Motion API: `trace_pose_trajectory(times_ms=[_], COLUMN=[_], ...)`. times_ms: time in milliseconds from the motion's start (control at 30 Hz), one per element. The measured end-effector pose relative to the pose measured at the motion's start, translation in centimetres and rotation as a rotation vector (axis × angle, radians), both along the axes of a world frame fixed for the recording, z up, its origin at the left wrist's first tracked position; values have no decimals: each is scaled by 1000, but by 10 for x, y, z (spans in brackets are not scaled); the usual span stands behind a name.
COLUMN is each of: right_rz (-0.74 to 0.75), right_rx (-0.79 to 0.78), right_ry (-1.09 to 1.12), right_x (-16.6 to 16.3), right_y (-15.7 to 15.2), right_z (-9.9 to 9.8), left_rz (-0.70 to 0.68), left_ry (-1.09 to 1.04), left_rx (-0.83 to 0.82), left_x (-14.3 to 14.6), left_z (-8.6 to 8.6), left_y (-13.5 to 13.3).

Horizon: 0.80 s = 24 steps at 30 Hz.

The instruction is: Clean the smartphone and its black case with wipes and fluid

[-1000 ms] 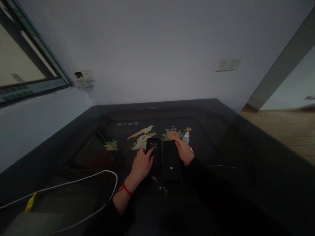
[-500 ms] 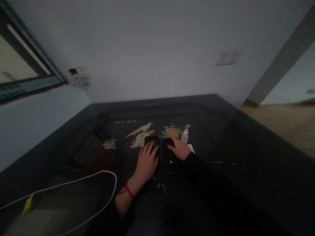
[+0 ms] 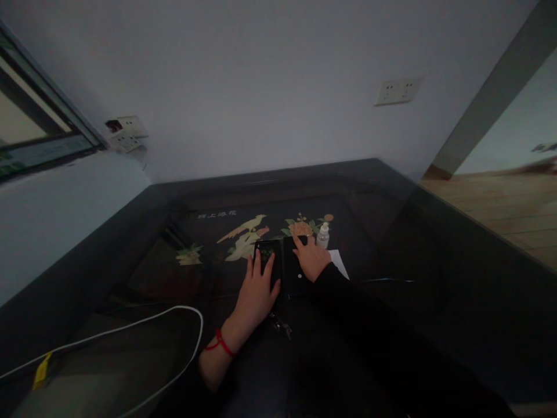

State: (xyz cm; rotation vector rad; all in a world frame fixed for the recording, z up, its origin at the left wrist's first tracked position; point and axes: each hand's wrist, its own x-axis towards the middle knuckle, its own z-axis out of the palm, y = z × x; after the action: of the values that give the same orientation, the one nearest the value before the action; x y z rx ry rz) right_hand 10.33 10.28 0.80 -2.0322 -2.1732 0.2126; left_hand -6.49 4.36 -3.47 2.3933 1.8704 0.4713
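My left hand (image 3: 256, 290), with a red cord at the wrist, lies with fingers spread on a dark phone (image 3: 275, 268). A silver charm (image 3: 281, 326) hangs out below the phone's near end. Just to the right is a flat black rectangular thing (image 3: 293, 284) with a small light dot; its kind is unclear. My right hand (image 3: 312, 258) rests over its far right part, index finger stretched out and thumb apart. A small clear bottle with a white cap (image 3: 322, 237) stands beyond that hand. Partly under the right forearm lies a white sheet (image 3: 339, 264).
The dark glossy table (image 3: 391, 232) has bird and flower pictures. A white cable (image 3: 130, 323) with a yellow tag (image 3: 41, 371) loops across its left side. Wall sockets (image 3: 398, 92) sit behind, with a window (image 3: 35, 110) at left.
The view has shifted slightly. My right hand and the black rectangular thing have moved a little away from me, and its index finger is straighter. The left hand stays on the phone.
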Motion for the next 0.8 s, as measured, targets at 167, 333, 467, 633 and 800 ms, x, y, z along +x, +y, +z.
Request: trace_pose_trajectory(times_ms=[167,333,467,633,800], right_rz=[206,435,497,459,404], right_rx=[127,194,209,205,192], right_ry=[14,47,63,65,54], right_x=[10,18,12,7,12], right_y=[-24,-60,-69,-66,-67], right_z=[5,-3,-13,-22,-23], left_rz=[-1,-12,-15,-10,0], left_ry=[-7,-33,-52,-64,-94], left_rx=[37,38,3,-10,1], left_x=[0,0,0,0,0], left_z=[2,2,-1,-4,-6], left_y=[0,1,3,4,5])
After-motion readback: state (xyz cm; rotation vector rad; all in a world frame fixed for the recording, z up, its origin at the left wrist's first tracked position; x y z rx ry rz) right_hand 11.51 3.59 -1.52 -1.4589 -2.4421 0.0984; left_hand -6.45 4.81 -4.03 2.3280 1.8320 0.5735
